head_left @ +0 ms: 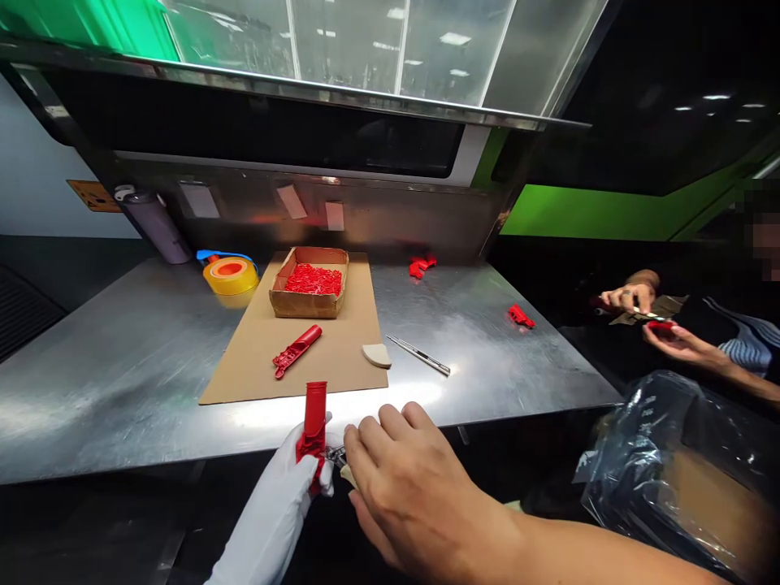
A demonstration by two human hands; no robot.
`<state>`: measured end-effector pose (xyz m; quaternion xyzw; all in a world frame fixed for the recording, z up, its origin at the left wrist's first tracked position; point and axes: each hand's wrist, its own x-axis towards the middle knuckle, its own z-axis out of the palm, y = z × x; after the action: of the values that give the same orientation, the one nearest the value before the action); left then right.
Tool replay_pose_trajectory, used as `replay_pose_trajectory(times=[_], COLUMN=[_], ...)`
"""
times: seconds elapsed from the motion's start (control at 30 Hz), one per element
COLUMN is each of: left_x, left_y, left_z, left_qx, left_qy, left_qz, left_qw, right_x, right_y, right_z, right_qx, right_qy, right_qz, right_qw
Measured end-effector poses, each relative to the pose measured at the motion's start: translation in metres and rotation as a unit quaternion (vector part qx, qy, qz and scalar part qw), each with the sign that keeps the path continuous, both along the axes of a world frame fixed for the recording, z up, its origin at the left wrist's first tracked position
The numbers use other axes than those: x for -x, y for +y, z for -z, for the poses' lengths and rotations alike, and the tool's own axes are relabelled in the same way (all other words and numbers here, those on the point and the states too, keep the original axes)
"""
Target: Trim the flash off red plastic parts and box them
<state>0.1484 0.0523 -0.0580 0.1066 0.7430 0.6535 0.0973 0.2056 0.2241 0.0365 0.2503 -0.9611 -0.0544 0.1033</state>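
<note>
My left hand, in a white glove, is closed around a red plastic part with a tube-shaped upper end, held upright just off the table's front edge. My bare right hand grips a small pair of pliers with pale handles; most of the tool is hidden under the fingers. The metal jaws meet the right side of the red part, low down. A similar red part lies on a cardboard sheet beyond my hands.
On the cardboard stand a box of small red pieces and a pale wedge. A craft knife, red pieces, yellow tape and a bottle are on the metal table. At right are a co-worker's hands and a plastic-wrapped bin.
</note>
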Motion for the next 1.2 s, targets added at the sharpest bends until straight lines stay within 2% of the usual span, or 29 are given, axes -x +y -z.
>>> replay_pose_trajectory(times=[0.2,0.37,0.6,0.9,1.07,1.2], left_x=[-0.001,-0.001,-0.005,-0.003,0.003,0.004], left_y=[-0.01,-0.002,0.002,-0.001,0.006,0.01], left_z=[0.0,0.012,0.026,0.018,0.015,0.019], left_qx=[0.012,0.01,0.02,0.016,0.014,0.027], left_qy=[-0.008,-0.014,-0.031,-0.048,-0.04,-0.027], left_qz=[0.024,0.024,-0.016,-0.02,-0.003,-0.006], left_qw=[1.0,1.0,0.999,0.998,0.999,0.999], right_x=[0.002,0.001,0.002,0.003,0.005,0.008], right_y=[-0.012,-0.019,-0.018,-0.019,-0.019,-0.018], right_z=[0.005,0.013,0.015,0.025,0.022,0.02], right_qx=[-0.035,-0.055,-0.063,-0.061,-0.056,-0.051], right_qy=[0.033,0.057,0.019,-0.002,-0.002,0.001], right_qz=[-0.01,-0.001,-0.008,-0.033,0.012,0.007], right_qw=[0.999,0.997,0.998,0.998,0.998,0.999])
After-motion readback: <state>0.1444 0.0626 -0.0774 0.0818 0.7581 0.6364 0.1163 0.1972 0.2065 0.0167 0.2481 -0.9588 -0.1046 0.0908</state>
